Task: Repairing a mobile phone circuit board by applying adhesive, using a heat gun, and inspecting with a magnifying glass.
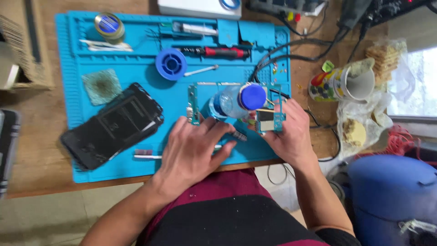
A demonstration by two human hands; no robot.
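Left hand (193, 148): rests palm down on the blue mat (136, 77), fingers curled around a thin dark tool (237, 135), its tip pointing toward the circuit board.
Right hand (287, 132): pinches a small circuit board (268, 119) by its edge, just above the mat's near side.
Bottle (236, 100): clear with a blue cap, lying just behind the board.
Phones (111, 125): two dark ones stacked at the mat's left.
Solder spool (171, 64): blue, farther back.
Mug (343, 83): on the wooden table, right of the mat.
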